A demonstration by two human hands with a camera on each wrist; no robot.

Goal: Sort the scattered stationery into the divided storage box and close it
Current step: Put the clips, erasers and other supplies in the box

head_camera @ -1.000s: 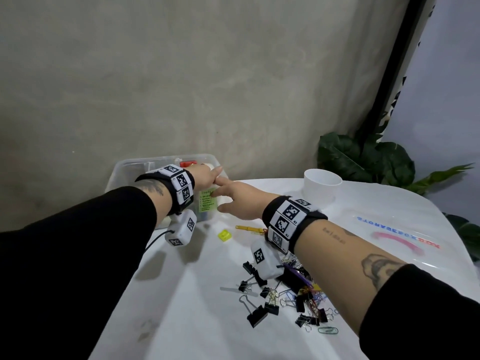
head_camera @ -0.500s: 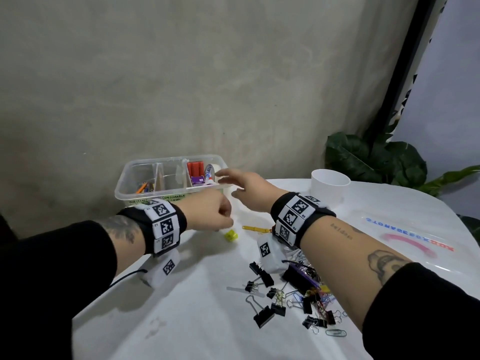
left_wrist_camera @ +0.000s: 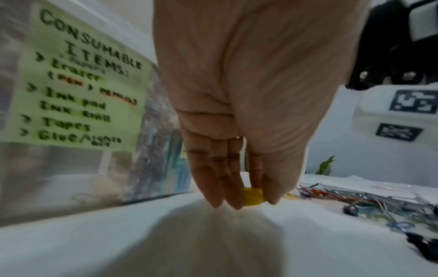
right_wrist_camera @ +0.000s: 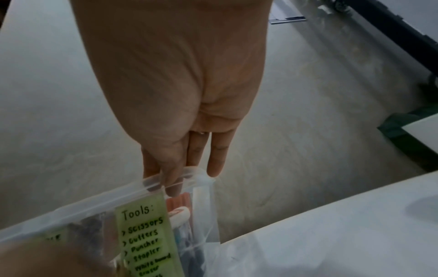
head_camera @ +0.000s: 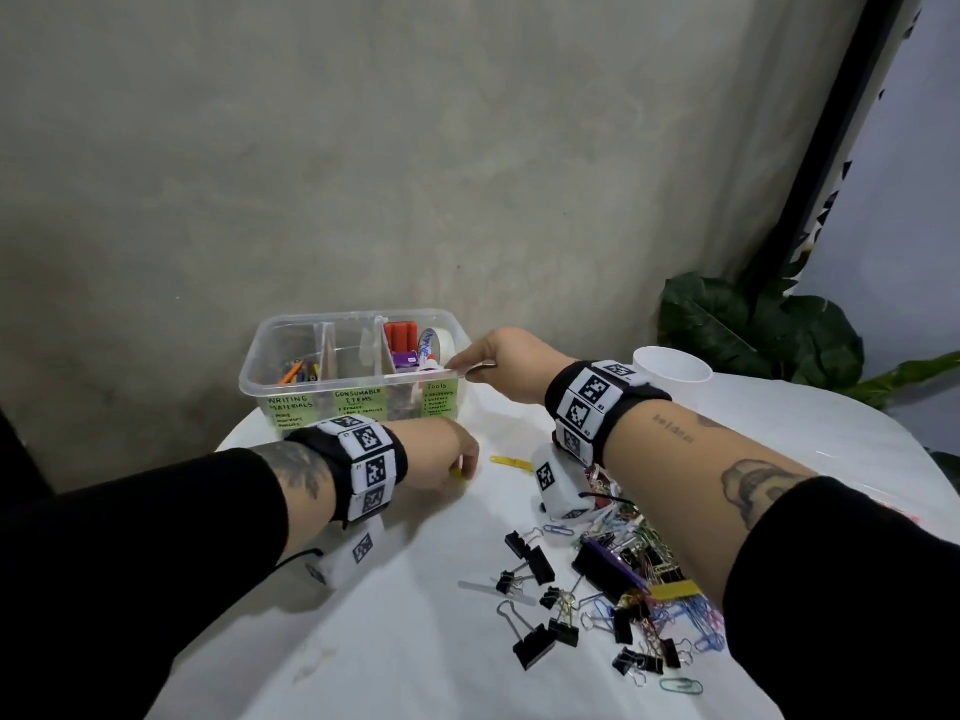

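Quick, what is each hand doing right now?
Left hand: pinches a small yellow item on the table.
Right hand: grips the storage box rim.

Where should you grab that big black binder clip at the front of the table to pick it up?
Judging by its pose, take the big black binder clip by its silver wire handle, coming from above on the near left side. The handle sticks out away from the clip pile, so fingers would probably slip round it without bumping others. The black body lies low and looks wide, so it seems harder to pinch.

Black sleeves (head_camera: 130,537), tattoos, marker wristbands (head_camera: 366,462) (b/w squares)
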